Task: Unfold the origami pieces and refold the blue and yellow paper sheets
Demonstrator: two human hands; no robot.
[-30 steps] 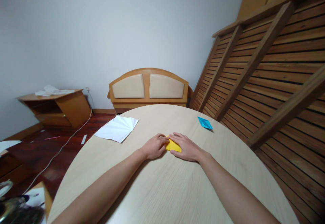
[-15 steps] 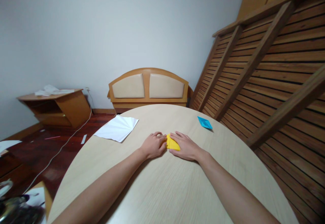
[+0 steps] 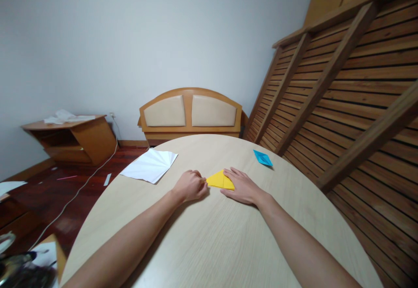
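1. Head view: folded yellow paper [image 3: 218, 179] lay on the table [image 3: 209, 244].
2. The left hand [image 3: 191, 185] had its grip pinched on that paper's left tip.
3. The right hand [image 3: 243, 187] lay over its right end, grip spread apart.
4. Beyond it lay creased white paper [image 3: 150, 166] leftward, folded blue paper [image 3: 263, 158] rightward.

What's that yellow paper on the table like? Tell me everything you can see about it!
The yellow paper is bright and folded into a flat, roughly triangular shape. A crease or edge runs across it, and its near right edge seems to show layers. It lies on the pale wooden-looking table, its narrow end pointing left. The left hand pinches that tip, and the right hand rests over the wide right end, so both ends are partly hidden.
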